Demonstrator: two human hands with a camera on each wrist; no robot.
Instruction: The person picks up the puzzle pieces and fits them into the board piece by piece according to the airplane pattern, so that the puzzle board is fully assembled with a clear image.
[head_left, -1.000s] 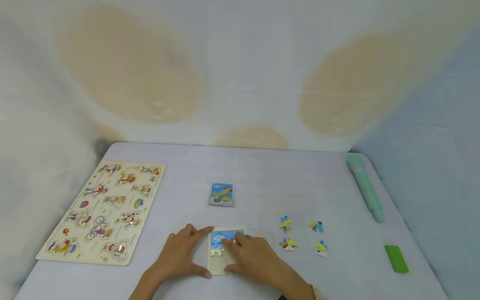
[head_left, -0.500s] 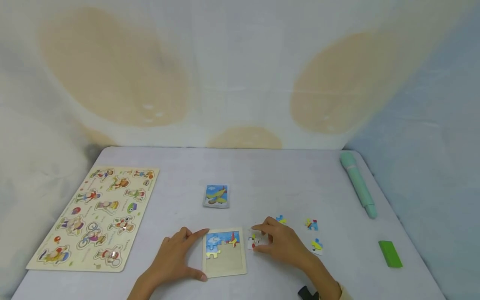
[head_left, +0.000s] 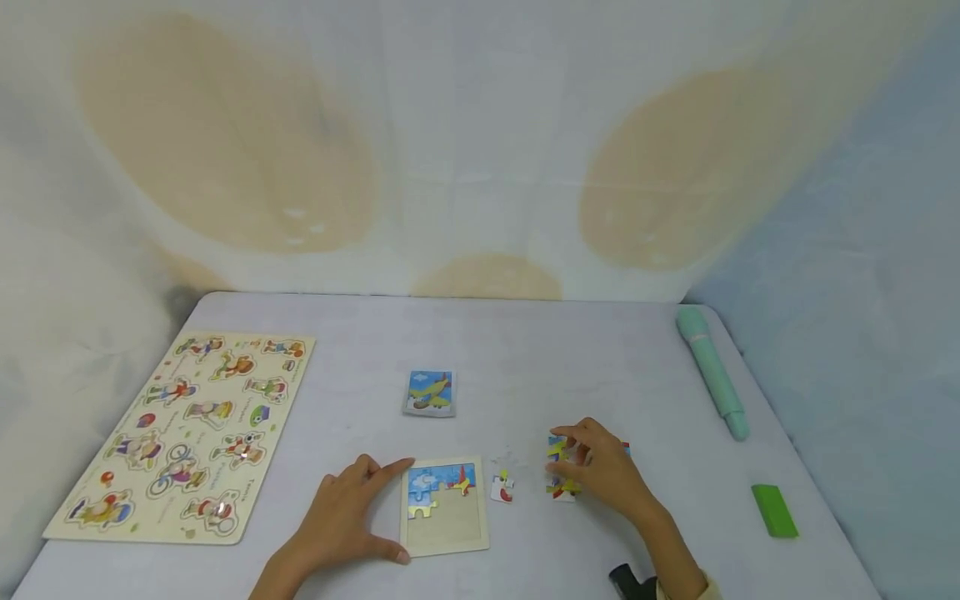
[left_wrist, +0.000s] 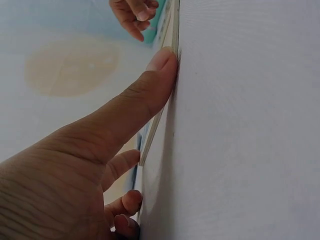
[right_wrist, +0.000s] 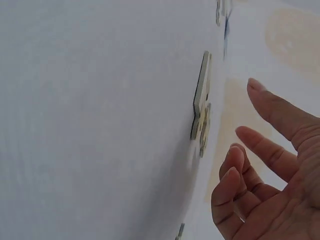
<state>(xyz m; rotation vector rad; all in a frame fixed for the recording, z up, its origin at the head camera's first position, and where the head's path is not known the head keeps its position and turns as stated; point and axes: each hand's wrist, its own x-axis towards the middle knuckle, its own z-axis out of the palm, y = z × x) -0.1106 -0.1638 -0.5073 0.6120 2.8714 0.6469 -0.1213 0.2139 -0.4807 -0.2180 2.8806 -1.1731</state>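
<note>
In the head view my left hand [head_left: 337, 512] spans the left side of a small wooden puzzle tray [head_left: 453, 535], index finger at its far corner, thumb at the near one. The left wrist view shows the straight thumb [left_wrist: 135, 102] pressed to the tray's edge. Blue sky pieces and a few others fill the tray's far and left parts; the rest shows bare wood. My right hand [head_left: 603, 471] hovers with parted fingers beside two puzzle pieces, one blue and yellow [head_left: 557, 446], one yellow and red [head_left: 562, 492]. The right wrist view shows nothing between those fingers.
A single puzzle piece [head_left: 502, 487] lies just right of the tray. Behind stands a small airplane picture block [head_left: 430, 393]. A large figure puzzle board [head_left: 180, 442] lies left. A mint microphone-shaped object [head_left: 712, 371] and a green block [head_left: 775, 511] lie right.
My right hand has left the tray, passed over the single piece beside it and moved right to the two pieces there. The left hand stays on the tray.
</note>
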